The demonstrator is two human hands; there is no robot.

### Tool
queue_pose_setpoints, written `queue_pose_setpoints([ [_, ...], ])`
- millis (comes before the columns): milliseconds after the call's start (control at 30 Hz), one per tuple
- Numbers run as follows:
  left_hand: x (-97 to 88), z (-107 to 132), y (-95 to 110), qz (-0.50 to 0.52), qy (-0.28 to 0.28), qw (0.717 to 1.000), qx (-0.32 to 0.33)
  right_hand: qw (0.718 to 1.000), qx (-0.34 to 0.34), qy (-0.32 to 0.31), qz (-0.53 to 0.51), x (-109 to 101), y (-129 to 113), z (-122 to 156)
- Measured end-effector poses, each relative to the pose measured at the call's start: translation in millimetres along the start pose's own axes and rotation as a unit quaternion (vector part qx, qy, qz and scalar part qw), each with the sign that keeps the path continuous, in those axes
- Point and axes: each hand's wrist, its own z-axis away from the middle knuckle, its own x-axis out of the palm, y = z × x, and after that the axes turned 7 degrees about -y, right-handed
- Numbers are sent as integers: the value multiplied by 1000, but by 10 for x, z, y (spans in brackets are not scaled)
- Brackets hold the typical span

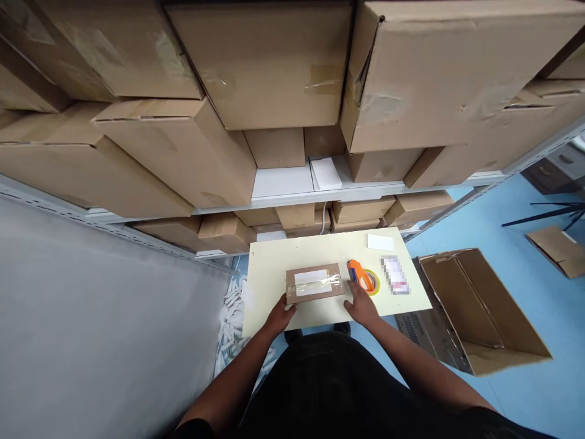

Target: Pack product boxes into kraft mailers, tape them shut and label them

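Note:
A small cardboard box (292, 294) lies on the pale table, with a white label (304, 279) on its top and clear tape across it. My left hand (280, 317) grips the box's near left corner, thumb along the front side and fingers at the left end. Just right of the box is my right hand (362, 305), its thumb and index finger apart and nothing held. Its fingertips are close to the orange tape dispenser (356, 266), which carries a roll of yellow-edged tape (375, 283). Whether they touch the dispenser, I cannot tell.
On the table (269, 259) also lie a white card (380, 242) and a blurred-out item (395, 274). A large open carton (507, 305) stands at the right. Paper scraps (233, 317) cover the floor at left. Shelves of cardboard boxes (278, 67) rise beyond the table.

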Motion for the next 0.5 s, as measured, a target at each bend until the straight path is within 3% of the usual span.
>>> queue_pose_setpoints([
  [67,25,25,-7,17,-1,1000,16,996,9,-36,-83,84,-155,2],
  [133,21,69,19,14,14,1000,20,990,55,-33,-128,118,-310,-45],
  [300,-68,51,221,-61,89,994,21,991,99,32,-80,-42,-577,-351],
  [400,-94,-89,364,-73,82,994,22,992,113,12,-50,-151,-603,-563],
  [500,-100,-185,444,-70,61,996,15,992,118,-22,-35,-218,-469,-607],
])
